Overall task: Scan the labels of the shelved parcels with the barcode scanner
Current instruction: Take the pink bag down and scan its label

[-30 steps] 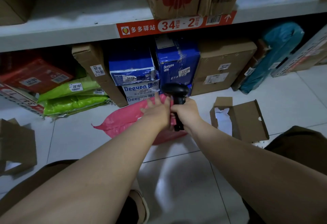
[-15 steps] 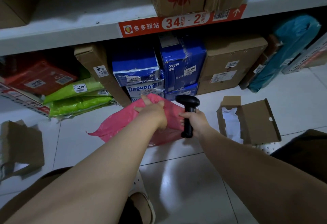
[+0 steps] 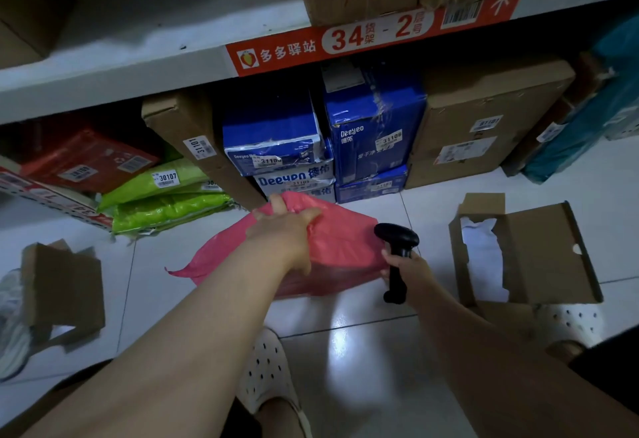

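Crouching before the floor-level parcels, we grip the top edge of a pink plastic mailer bag (image 3: 332, 251) with our left hand (image 3: 287, 226), fingers curled over the bunched film. Our right hand (image 3: 406, 268), just right of the bag, wraps the handle of the black barcode scanner (image 3: 396, 257), its head beside the bag's right edge. Behind the bag stand blue Deeyeo boxes (image 3: 373, 133) under the red shelf sign (image 3: 373, 34). Right of the bag lies an opened cardboard box (image 3: 546, 254).

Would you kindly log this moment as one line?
left hand grips pink bag | right hand holds scanner | bag on floor
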{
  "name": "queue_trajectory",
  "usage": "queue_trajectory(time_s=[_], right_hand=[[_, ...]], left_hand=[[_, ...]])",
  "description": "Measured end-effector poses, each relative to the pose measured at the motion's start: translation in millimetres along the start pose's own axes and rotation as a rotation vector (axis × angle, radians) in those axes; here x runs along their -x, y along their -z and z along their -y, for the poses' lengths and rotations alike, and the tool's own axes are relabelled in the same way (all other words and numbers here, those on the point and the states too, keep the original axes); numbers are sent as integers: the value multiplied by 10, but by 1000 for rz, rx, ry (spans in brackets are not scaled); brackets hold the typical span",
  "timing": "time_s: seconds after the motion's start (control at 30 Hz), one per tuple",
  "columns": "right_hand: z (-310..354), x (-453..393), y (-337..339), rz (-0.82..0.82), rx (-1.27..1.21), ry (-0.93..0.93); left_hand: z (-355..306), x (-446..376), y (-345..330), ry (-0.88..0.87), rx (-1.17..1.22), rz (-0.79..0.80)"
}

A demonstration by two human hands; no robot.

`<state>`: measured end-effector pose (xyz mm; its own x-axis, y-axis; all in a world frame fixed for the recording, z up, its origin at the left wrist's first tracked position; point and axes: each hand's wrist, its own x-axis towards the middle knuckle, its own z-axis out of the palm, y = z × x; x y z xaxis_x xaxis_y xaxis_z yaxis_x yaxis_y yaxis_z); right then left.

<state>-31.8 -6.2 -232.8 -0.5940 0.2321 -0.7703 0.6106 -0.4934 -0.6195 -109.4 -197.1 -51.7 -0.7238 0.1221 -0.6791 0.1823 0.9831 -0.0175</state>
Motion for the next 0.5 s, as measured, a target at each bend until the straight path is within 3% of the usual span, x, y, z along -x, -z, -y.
queue_trajectory(time_s=[0.5], right_hand=[[-49, -75, -58, -11, -169, -65]], left_hand=[[83, 95, 225, -135, 49, -121]])
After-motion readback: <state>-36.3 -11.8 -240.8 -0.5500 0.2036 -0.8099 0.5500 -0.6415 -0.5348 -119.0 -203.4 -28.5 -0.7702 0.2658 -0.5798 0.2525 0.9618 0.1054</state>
